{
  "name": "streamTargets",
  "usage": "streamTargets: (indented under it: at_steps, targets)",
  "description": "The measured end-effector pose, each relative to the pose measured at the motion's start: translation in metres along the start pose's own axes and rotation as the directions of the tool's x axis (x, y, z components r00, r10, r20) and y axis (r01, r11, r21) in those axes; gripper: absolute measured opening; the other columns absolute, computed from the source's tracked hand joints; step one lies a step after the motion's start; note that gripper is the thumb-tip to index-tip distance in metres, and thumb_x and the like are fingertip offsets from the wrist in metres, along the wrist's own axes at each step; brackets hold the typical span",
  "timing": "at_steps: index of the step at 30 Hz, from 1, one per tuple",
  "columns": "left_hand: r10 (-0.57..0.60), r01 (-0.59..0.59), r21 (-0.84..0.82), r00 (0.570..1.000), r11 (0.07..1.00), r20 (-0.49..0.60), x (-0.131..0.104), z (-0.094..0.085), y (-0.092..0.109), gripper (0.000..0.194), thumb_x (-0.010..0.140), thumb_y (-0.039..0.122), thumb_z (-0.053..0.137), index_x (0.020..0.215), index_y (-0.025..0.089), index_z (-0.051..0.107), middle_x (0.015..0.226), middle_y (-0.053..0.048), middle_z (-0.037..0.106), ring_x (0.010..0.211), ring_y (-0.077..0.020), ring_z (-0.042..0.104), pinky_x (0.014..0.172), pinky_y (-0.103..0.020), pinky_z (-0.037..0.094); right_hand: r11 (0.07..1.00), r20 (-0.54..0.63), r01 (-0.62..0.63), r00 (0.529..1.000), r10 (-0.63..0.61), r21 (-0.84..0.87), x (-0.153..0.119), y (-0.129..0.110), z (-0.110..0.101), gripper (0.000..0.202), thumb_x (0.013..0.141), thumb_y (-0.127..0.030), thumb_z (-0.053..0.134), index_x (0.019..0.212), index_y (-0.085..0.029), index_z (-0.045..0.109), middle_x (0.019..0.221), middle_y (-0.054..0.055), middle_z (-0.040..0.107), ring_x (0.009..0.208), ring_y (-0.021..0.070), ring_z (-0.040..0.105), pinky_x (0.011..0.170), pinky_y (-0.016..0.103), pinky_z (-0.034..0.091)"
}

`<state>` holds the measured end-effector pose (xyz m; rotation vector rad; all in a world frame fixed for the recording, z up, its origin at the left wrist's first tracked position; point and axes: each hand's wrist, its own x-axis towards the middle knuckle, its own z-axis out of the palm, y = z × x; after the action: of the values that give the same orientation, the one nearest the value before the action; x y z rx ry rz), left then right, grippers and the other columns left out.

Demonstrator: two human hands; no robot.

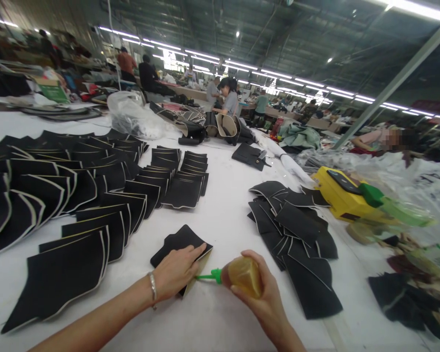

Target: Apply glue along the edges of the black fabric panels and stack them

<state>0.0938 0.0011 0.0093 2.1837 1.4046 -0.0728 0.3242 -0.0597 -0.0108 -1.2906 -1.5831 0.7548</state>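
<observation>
A small black leather-like piece (pixel 185 238) with a tan underside lies on the white table in front of me. My left hand (pixel 179 270) holds it, index finger stretched along the top toward its right corner, the other fingers bent; the thumb is partly hidden. My right hand (pixel 266 293) is wrapped around a squeeze bottle (pixel 247 276) of amber liquid, tilted on its side. Its green nozzle (pixel 209 276) points left, the tip at the piece's tan edge, close to my left fingers. Whether liquid is coming out I cannot tell.
Overlapping rows of black pieces (pixel 113 208) spread over the left side. A loose heap of black pieces (pixel 297 234) lies to the right, near a yellow box-like thing (pixel 342 195). Clear plastic bags (pixel 134 115) and rolled black parts (pixel 223 127) sit farther back. Several people work beyond.
</observation>
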Motion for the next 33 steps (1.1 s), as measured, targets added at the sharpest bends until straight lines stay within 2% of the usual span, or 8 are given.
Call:
streamTargets:
  at_steps: [4, 8, 12, 16, 20, 26, 28, 33]
  targets:
    - [0.004, -0.004, -0.013, 1.000, 1.000, 0.006, 0.001, 0.000, -0.001, 0.057, 0.090, 0.023, 0.026, 0.146, 0.019, 0.038, 0.118, -0.011, 0.063, 0.102, -0.0270, 0.063, 0.089, -0.042, 0.047, 0.998, -0.114, -0.007, 0.993, -0.001, -0.068, 0.011, 0.001, -0.007, 0.052, 0.076, -0.040, 0.076, 0.121, -0.026, 0.054, 0.115, 0.005, 0.061, 0.100, 0.0246, 0.060, 0.092, 0.035, 0.047]
    - [0.005, -0.005, -0.013, 1.000, 1.000, 0.002, 0.001, 0.001, 0.000, 0.057, 0.090, 0.024, 0.026, 0.146, 0.018, 0.038, 0.116, -0.011, 0.063, 0.100, -0.0286, 0.063, 0.087, -0.044, 0.047, 0.996, -0.131, 0.015, 0.991, -0.027, -0.089, 0.013, 0.002, -0.009, 0.051, 0.075, -0.038, 0.076, 0.120, -0.026, 0.055, 0.117, 0.005, 0.060, 0.105, 0.0266, 0.058, 0.096, 0.039, 0.043]
    - [0.001, -0.001, -0.038, 1.000, 0.999, 0.002, 0.001, 0.001, -0.002, 0.059, 0.089, 0.023, 0.027, 0.146, 0.018, 0.037, 0.118, -0.012, 0.063, 0.102, -0.0297, 0.063, 0.089, -0.045, 0.047, 0.982, -0.091, -0.155, 0.982, 0.165, 0.108, 0.003, -0.006, 0.000, 0.055, 0.068, -0.041, 0.080, 0.116, -0.024, 0.058, 0.107, 0.004, 0.064, 0.094, 0.0253, 0.060, 0.086, 0.034, 0.047]
    - [0.017, -0.017, -0.111, 1.000, 0.994, -0.002, 0.003, 0.001, -0.009, 0.059, 0.087, 0.023, 0.030, 0.145, 0.017, 0.040, 0.127, -0.012, 0.061, 0.113, -0.0279, 0.059, 0.098, -0.043, 0.044, 0.787, 0.000, -0.370, 0.905, 0.426, 0.494, -0.001, -0.018, 0.004, 0.062, 0.064, -0.043, 0.082, 0.117, -0.022, 0.056, 0.085, 0.001, 0.066, 0.076, 0.0217, 0.062, 0.069, 0.030, 0.050]
    - [0.056, -0.057, -0.182, 0.998, 0.982, -0.012, 0.005, 0.002, -0.015, 0.058, 0.087, 0.025, 0.033, 0.143, 0.015, 0.043, 0.134, -0.011, 0.058, 0.119, -0.0258, 0.056, 0.104, -0.039, 0.040, 0.495, 0.026, -0.389, 0.806, 0.592, 0.777, 0.005, -0.024, -0.001, 0.066, 0.067, -0.045, 0.080, 0.121, -0.020, 0.053, 0.104, 0.009, 0.068, 0.091, 0.0258, 0.066, 0.072, 0.033, 0.053]
    - [0.039, -0.043, -0.200, 0.999, 0.979, -0.024, 0.005, 0.003, -0.015, 0.059, 0.086, 0.026, 0.035, 0.143, 0.017, 0.043, 0.139, -0.009, 0.054, 0.124, -0.0244, 0.053, 0.106, -0.037, 0.037, 0.708, -0.181, -0.262, 0.856, 0.485, 0.656, 0.009, -0.024, -0.002, 0.069, 0.061, -0.034, 0.087, 0.120, -0.021, 0.056, 0.091, 0.003, 0.069, 0.083, 0.0221, 0.066, 0.073, 0.030, 0.054]
    - [0.031, -0.038, -0.212, 0.999, 0.977, -0.033, 0.004, 0.003, -0.013, 0.059, 0.084, 0.025, 0.037, 0.143, 0.017, 0.044, 0.138, -0.009, 0.055, 0.123, -0.0242, 0.053, 0.106, -0.036, 0.037, 0.598, -0.108, -0.277, 0.843, 0.527, 0.752, 0.010, -0.023, -0.003, 0.067, 0.061, -0.034, 0.087, 0.120, -0.020, 0.058, 0.095, 0.005, 0.070, 0.085, 0.0235, 0.067, 0.073, 0.032, 0.056]
    - [-0.038, 0.014, -0.226, 0.994, 0.974, -0.105, -0.002, 0.003, -0.011, 0.051, 0.088, 0.035, 0.041, 0.135, 0.019, 0.053, 0.107, -0.008, 0.068, 0.099, -0.0228, 0.063, 0.090, -0.033, 0.045, 0.062, 0.118, -0.215, 0.728, 0.675, 0.975, 0.015, -0.012, -0.024, 0.056, 0.061, -0.033, 0.087, 0.109, -0.016, 0.065, 0.110, 0.010, 0.068, 0.093, 0.0226, 0.068, 0.075, 0.030, 0.060]
